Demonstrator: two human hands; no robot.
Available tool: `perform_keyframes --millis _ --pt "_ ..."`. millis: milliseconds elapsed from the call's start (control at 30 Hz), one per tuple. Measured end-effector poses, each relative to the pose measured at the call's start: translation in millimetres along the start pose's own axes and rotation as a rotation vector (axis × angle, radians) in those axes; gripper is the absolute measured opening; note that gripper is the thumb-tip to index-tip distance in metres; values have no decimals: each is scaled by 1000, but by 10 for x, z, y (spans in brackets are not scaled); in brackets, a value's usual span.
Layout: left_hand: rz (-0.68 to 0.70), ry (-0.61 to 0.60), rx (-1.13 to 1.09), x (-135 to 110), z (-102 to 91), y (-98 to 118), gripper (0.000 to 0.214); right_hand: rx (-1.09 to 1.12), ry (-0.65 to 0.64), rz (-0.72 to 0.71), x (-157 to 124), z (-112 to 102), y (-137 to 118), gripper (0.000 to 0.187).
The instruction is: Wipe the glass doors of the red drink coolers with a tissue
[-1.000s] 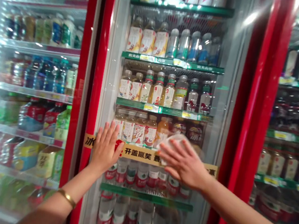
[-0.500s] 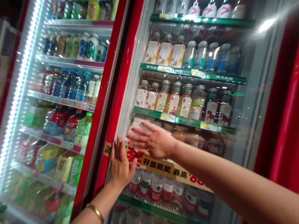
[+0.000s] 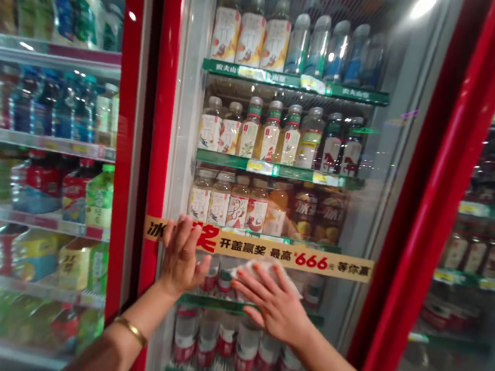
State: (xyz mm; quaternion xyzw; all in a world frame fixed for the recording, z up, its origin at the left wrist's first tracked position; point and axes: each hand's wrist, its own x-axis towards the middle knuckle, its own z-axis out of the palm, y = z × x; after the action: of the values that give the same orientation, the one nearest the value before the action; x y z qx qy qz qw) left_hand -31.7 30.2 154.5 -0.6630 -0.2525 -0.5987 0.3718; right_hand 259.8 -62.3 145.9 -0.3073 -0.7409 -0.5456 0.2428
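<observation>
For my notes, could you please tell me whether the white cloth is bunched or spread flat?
Bunched: the white cloth rumples under the right hand.

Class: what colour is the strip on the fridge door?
The strip is gold with red and black print; head view.

light: bright, cool, coming from inside the drinks cooler [image 3: 160,139] | glare: white hotspot [image 3: 425,4] high on the glass door [image 3: 394,167]; faint reflections | shadows: few, soft | blur: bottles [image 3: 476,256] far right smeared; left edge soft | distortion: red door frame [image 3: 431,190] bowed toward edges
</observation>
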Motion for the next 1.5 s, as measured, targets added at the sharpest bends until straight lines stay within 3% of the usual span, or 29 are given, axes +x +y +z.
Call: perform_keyframes --millis 33,100,167,200,233,333,367,433,500,567,633,667,733,800,833,900,967,1033,1100,1133,1200,1267,1300,1367,1433,1500 --pt "74 -40 -9 13 -5 5 83 -27 4 114 -293 -68 154 76" --pt "138 -78 -4 54 -7 38 84 -98 52 428 -589 -121 422 86" --pt "94 -52 22 69 -8 100 85 -156 127 691 -613 -53 418 88" --pt "45 -26 33 42 -12 141 86 -167 154 734 -591 8 288 87" --pt "-10 -7 38 -19 -22 186 86 -159 175 705 -582 71 95 86" --pt "-91 -73 63 -420 -86 299 86 -111 121 348 -781 157 -504 68" --pt "-75 -126 80 -603 -113 314 86 -98 102 255 -926 136 -599 63" --pt "-17 -213 119 -961 -157 306 87 -91 59 186 -1246 55 -550 64" --pt "6 -221 147 -1222 -178 271 89 -110 31 342 -1455 12 -298 79" --pt "9 -200 164 -1342 -176 242 89 -140 45 655 -1442 89 -111 89" --pt "12 -189 173 -1353 -162 229 89 -153 72 807 -1266 261 -200 87" --pt "11 -192 176 -1337 -156 227 90 -145 83 764 -1170 348 -351 83" --pt "14 -187 180 -1302 -150 226 90 -109 93 492 -1070 451 -746 69" --pt "23 -176 181 -1288 -150 223 90 -73 94 251 -1164 425 -1037 56" --pt "24 -174 179 -1291 -151 221 89 -67 85 204 -1275 373 -1077 53" --pt "30 -178 174 -1309 -152 217 89 -80 49 235 -1533 248 -918 61" --pt "36 -179 171 -1326 -151 216 89 -114 25 416 -1696 180 -566 81" --pt "37 -171 175 -1331 -151 220 90 -139 27 684 -1691 228 -283 92" --pt "29 -168 183 -1323 -153 226 91 -138 9 775 -1590 359 -287 90" --pt "30 -171 184 -1316 -154 232 91 -123 -8 714 -1549 420 -407 84" --pt "35 -170 176 -1304 -157 248 90 -69 -34 434 -1562 465 -776 66" --pt "18 -161 152 -1296 -158 270 86 -4 -34 197 -1725 382 -1075 48" --pt "2 -159 137 -1295 -157 282 84 19 -40 144 -1834 311 -1120 43" --pt "-30 -158 115 -1298 -154 300 80 28 -70 137 -1981 177 -954 46" --pt "-40 -164 111 -1303 -154 309 78 -17 -92 339 -1880 126 -566 61" --pt "-39 -168 113 -1302 -161 310 78 -71 -79 712 -1489 178 -222 76"
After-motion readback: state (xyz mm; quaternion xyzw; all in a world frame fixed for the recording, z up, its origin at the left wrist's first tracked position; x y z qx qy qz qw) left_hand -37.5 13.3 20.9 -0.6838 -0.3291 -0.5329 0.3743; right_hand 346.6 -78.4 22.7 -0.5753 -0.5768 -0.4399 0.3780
